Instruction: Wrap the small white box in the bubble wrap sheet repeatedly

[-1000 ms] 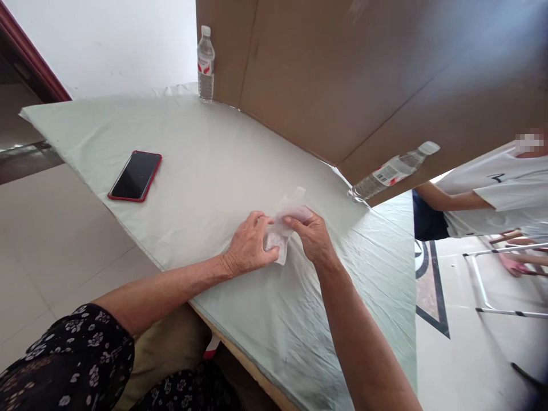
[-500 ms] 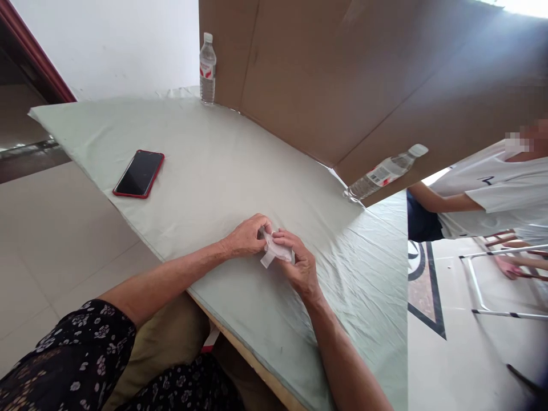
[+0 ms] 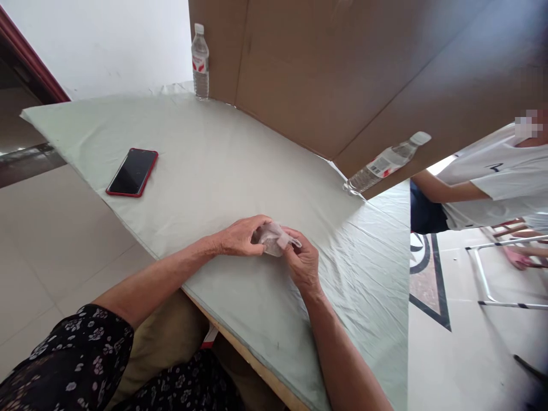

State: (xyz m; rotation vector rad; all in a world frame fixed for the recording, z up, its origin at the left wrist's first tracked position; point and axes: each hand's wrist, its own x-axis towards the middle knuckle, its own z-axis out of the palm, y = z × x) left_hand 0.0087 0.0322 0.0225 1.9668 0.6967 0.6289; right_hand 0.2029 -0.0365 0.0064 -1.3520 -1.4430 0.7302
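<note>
- On my remote feed, the translucent plastic bag (image 3: 273, 244) is between the two hands, over the near part of the desk (image 3: 248, 355). I can't tell whether its underside touches the pale green cover (image 3: 205, 160).
- I have the left hand (image 3: 245, 235) on the bag's left side: the grip is clamped on it, fingers over the top and thumb below, with a small dark hollow by the palm.
- I have the right hand (image 3: 303, 258) on the other side, its grip pinched on a folded strip of the same bag; a loop of the plastic sticks out past the fingers.
- I see the bag bunched up and semi-clear; what it holds, if anything, is too small for me to make out.
- To the left of the hands and farther off, I see a dark-screened phone (image 3: 132, 172) in a red case, lying face up, well apart from both hands.
- Along the far side stands a brown cardboard panel (image 3: 299, 74). One water bottle (image 3: 200, 64) is upright by its left end; a second bottle (image 3: 381, 165) is in front of its right part, slanted in my view, and I can't tell whether it truly leans.
- Beyond the desk, on the right, I see a person in a white shirt (image 3: 514, 177) and a metal frame (image 3: 482, 279) on the floor (image 3: 462, 365).
</note>
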